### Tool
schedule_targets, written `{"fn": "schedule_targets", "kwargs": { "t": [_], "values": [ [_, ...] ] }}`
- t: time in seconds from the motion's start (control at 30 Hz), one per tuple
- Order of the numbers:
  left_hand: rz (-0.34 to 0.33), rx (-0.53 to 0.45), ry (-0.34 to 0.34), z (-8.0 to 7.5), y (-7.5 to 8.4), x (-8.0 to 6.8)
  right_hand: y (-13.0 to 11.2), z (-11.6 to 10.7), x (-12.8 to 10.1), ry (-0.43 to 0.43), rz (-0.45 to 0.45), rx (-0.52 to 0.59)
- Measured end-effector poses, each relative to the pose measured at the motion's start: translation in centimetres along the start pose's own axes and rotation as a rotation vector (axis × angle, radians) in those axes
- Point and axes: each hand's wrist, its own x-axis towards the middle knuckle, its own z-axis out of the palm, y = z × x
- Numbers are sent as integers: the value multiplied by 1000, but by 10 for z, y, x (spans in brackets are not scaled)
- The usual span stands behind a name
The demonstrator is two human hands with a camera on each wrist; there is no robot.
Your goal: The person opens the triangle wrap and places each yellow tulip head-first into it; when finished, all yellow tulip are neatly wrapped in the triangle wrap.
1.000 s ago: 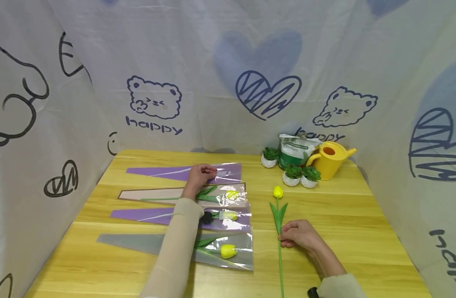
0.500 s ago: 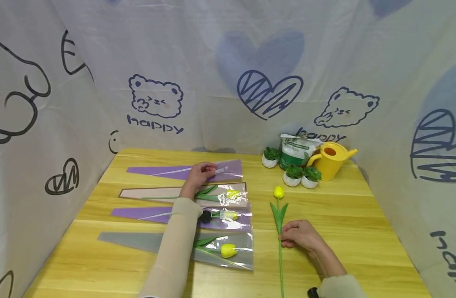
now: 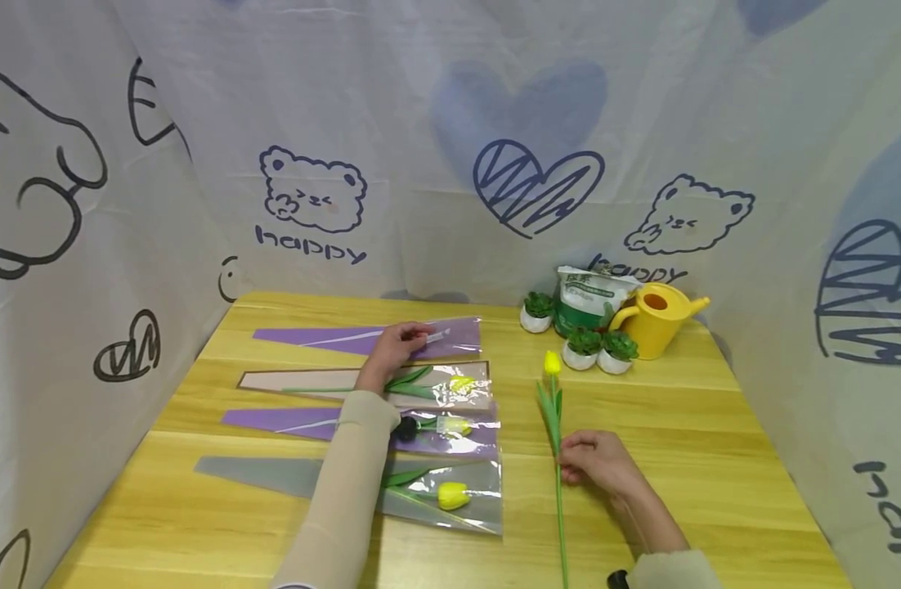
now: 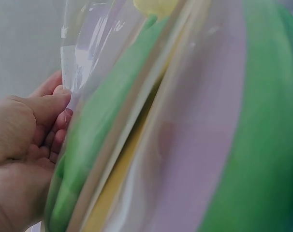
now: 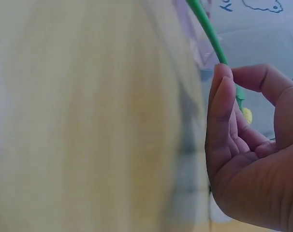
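In the head view, my left hand (image 3: 393, 350) is at the farthest purple flower sleeve (image 3: 461, 334), pinching its clear film between thumb and fingers. The left wrist view shows that thumb and fingertips (image 4: 64, 96) on the film's edge. My right hand (image 3: 601, 462) pinches the green stem of a yellow tulip (image 3: 550, 409) just below its leaves. The tulip points away from me, its lower stem running out at the bottom of the head view. In the right wrist view, thumb and index finger meet around the stem (image 5: 209, 34).
Nearer than the left hand lie a cream sleeve (image 3: 296, 379), a second purple sleeve (image 3: 255, 420) and a grey sleeve (image 3: 259, 472), each with a yellow tulip. At the back right stand a yellow watering can (image 3: 656, 327), a green-white bag (image 3: 586, 303) and small potted succulents (image 3: 582, 350).
The tulip has turned in my right hand and its bloom has moved slightly farther away. The far purple sleeve's film shifted a little under my left hand, which has stayed nearly in place.
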Motion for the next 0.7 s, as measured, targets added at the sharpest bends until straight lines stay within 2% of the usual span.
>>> {"fn": "schedule_targets", "kwargs": {
  "t": [0.23, 0.5, 0.7],
  "values": [
    [-2, -22, -12, -1, 1, -1, -22, -3, 0, 89, -78, -8],
    [46, 12, -37, 0, 0, 0, -43, -9, 3, 175, -128, 92],
    [71, 38, -33, 0, -1, -1, -53, -11, 6, 283, -181, 183]
  ]
}}
